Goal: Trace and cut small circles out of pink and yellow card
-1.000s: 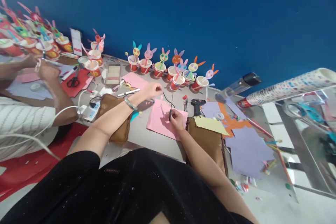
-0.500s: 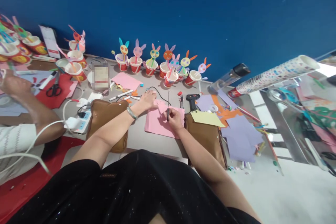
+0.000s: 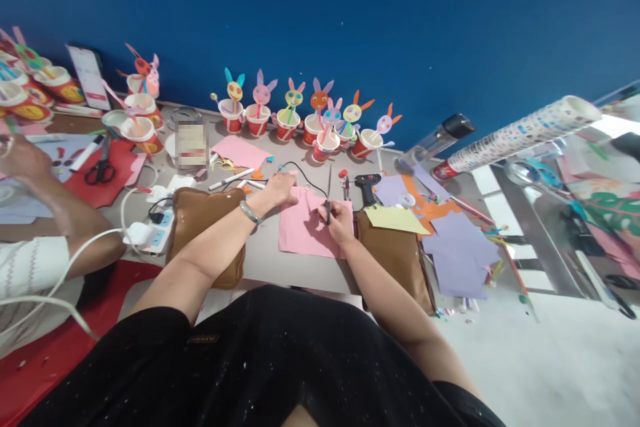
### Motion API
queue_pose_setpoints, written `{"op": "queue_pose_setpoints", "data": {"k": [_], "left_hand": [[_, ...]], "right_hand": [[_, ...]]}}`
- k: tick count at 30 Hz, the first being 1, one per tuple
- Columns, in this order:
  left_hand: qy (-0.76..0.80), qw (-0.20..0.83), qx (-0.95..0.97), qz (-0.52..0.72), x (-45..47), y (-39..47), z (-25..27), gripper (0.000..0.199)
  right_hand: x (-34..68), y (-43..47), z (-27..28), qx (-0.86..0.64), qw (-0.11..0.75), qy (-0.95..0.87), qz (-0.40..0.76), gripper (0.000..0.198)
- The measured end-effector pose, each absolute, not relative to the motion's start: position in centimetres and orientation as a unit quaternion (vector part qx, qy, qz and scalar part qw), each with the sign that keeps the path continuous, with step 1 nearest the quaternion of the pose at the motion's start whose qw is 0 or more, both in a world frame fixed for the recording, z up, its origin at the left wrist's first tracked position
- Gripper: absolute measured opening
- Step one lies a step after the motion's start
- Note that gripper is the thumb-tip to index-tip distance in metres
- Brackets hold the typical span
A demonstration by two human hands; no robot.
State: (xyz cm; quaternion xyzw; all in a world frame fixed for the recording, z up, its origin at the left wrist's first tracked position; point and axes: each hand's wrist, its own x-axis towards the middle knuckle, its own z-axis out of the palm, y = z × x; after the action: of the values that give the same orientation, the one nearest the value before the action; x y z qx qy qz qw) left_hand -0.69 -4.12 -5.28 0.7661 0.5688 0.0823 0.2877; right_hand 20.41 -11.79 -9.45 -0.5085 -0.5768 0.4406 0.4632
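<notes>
Several sheets of pink paper (image 3: 310,235) lie on the table in front of me. My left hand (image 3: 278,191), with a bangle at the wrist, is at their upper left corner, its fingertips and thumb closed on the pink paper's edge. A pair of scissors (image 3: 329,212) is in my right hand (image 3: 340,222), over the right part of the paper. The fingers are wrapped round the handles, and the thin blades point away from me. Fine detail at the blades is hard to make out.
Cups with paper rabbits (image 3: 257,119) line the blue wall. Brown cushions (image 3: 207,230) flank the paper. A glue gun (image 3: 369,188), purple paper (image 3: 457,250) and a patterned tube (image 3: 520,137) are right. A power strip (image 3: 163,230) and a co-worker's arm (image 3: 75,193) are left.
My right hand and the scissors have moved slightly right, away from my left hand. My left hand has shifted slightly left. More of the pink paper shows between them.
</notes>
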Motion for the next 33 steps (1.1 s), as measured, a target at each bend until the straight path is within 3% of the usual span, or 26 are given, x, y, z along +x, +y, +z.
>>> {"op": "queue_pose_setpoints", "data": {"k": [3, 9, 13, 17, 22, 26, 30, 33], "left_hand": [[0.539, 0.355, 0.756, 0.111, -1.4, -3.7, -5.2, 0.011], [0.436, 0.551, 0.683, 0.200, -2.8, -3.5, -3.6, 0.014], [0.385, 0.640, 0.591, 0.306, -2.7, -3.9, -2.8, 0.024], [0.363, 0.660, 0.489, 0.440, -1.6, -4.3, -2.6, 0.038], [0.338, 0.670, 0.414, 0.515, -0.2, -4.6, -2.9, 0.051], [0.318, 0.681, 0.393, 0.530, 0.7, -5.1, -3.3, 0.056], [0.276, 0.705, 0.410, 0.508, 0.8, -5.4, -3.5, 0.062], [0.259, 0.724, 0.437, 0.466, 0.4, -5.6, -3.7, 0.054]], "right_hand": [[20.8, -12.6, -9.0, -0.509, 0.491, -0.556, 0.436, 0.045], [22.7, -15.0, -7.7, -0.506, 0.560, -0.521, 0.399, 0.046], [24.0, -16.0, -7.5, -0.524, 0.614, -0.480, 0.342, 0.037], [24.0, -16.4, -7.7, -0.553, 0.663, -0.410, 0.294, 0.033], [22.1, -16.4, -7.4, -0.547, 0.665, -0.354, 0.364, 0.032], [21.1, -15.0, -6.1, -0.504, 0.693, -0.337, 0.391, 0.041], [21.2, -12.8, -4.5, -0.503, 0.724, -0.346, 0.321, 0.043], [21.7, -11.3, -3.4, -0.507, 0.725, -0.395, 0.249, 0.041]]}}
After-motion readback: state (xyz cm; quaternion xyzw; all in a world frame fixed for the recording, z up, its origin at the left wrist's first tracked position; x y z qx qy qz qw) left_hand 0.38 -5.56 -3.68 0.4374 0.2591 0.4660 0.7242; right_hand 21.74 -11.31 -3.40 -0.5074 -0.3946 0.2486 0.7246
